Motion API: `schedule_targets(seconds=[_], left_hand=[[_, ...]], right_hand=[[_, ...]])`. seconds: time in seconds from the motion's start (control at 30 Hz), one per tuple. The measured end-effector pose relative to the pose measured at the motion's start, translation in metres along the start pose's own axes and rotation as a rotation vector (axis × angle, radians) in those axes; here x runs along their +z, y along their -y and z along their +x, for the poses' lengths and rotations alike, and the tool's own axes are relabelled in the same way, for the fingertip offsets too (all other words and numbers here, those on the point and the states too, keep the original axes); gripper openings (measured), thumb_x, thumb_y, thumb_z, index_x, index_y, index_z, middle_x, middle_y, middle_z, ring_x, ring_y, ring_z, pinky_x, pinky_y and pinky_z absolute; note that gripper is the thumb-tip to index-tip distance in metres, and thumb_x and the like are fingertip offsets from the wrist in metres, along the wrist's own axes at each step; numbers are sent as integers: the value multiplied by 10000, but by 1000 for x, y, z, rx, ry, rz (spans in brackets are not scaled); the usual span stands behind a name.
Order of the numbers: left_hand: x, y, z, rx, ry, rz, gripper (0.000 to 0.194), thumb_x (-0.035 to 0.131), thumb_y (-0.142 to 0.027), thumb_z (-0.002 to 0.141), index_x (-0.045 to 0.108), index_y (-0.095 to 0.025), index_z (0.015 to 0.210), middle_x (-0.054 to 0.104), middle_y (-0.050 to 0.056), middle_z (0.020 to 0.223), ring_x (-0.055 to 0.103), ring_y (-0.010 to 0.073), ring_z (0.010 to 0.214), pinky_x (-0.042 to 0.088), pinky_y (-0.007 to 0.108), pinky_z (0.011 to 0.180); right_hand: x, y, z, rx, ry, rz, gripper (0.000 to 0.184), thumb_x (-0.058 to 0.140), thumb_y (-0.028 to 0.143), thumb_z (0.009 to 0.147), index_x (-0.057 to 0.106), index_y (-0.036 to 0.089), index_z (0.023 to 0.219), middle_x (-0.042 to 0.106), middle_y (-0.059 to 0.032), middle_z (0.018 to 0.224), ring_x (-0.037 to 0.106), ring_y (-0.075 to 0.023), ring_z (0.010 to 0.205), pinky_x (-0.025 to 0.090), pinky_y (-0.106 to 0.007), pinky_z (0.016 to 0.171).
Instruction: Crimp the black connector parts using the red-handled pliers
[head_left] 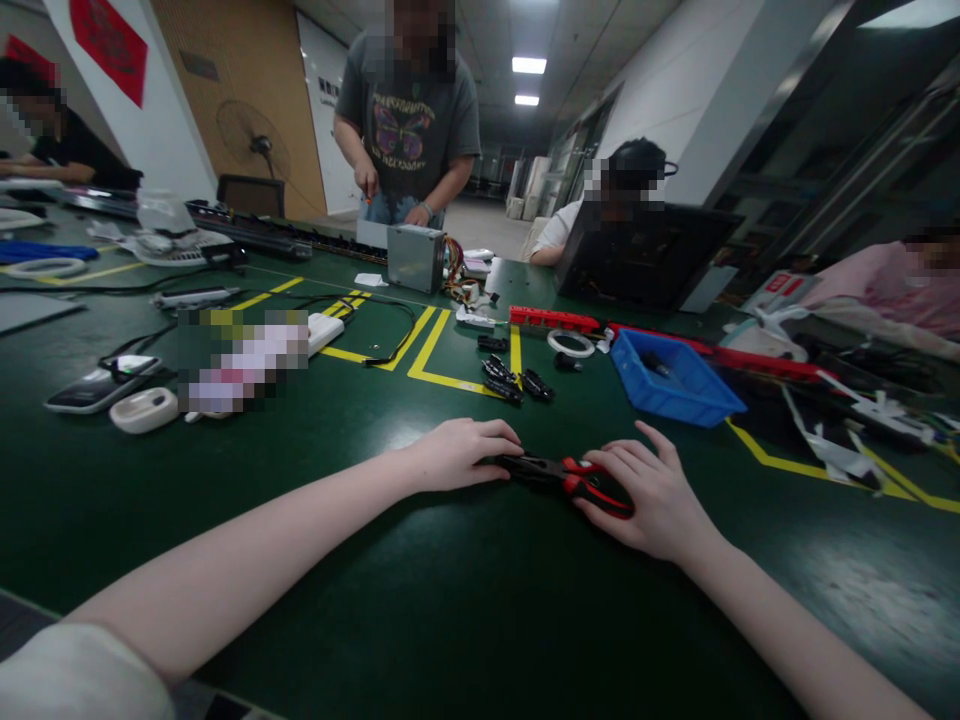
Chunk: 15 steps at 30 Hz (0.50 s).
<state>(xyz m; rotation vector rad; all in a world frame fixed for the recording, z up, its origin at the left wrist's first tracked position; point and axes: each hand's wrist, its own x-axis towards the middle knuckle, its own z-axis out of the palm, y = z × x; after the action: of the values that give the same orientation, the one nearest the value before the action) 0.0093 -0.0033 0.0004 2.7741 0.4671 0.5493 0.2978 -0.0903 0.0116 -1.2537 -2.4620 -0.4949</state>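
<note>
Pliers [566,478] lying flat on the green tabletop [420,600], between both hands. Left hand [459,452] rests over the black jaw end, fingers curled loosely on it; right hand [651,492] has its grip closed on the red-and-black handles. Looks stiff, steel-heavy, not fragile. Rubbery handles are probably the safest hold.

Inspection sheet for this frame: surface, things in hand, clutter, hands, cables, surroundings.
Surface: dark green table with yellow tape lines.
Things in hand: red-and-black pliers lying flat on the table.
Clutter: blue bin, black clips, tape roll, phone, metal box.
Hands: left hand rests on the pliers' jaw end; right hand covers the handles.
Cables: black cable loops over the tape.
Surroundings: other people work around the table; fan behind.
</note>
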Motion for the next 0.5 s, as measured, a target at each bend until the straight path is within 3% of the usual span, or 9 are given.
schedule_targets(seconds=[0.23, 0.5], left_hand=[[2, 1, -1, 3, -4, 42, 308, 594, -298, 931, 608, -200, 1222, 580, 60, 1299, 646, 207, 1014, 505, 308, 834], [0, -1, 0, -3, -11, 18, 298, 613, -291, 919, 617, -193, 1201, 602, 53, 1262, 649, 201, 1001, 499, 294, 820]], right_hand=[[2, -3, 2, 41, 89, 102, 340, 638, 447, 808, 614, 199, 1040, 688, -81, 936, 645, -250, 890, 405, -547, 1011], [3, -4, 1, 84, 131, 128, 403, 625, 470, 828, 583, 199, 1123, 685, -108, 1044, 620, -280, 990, 449, -516, 956]])
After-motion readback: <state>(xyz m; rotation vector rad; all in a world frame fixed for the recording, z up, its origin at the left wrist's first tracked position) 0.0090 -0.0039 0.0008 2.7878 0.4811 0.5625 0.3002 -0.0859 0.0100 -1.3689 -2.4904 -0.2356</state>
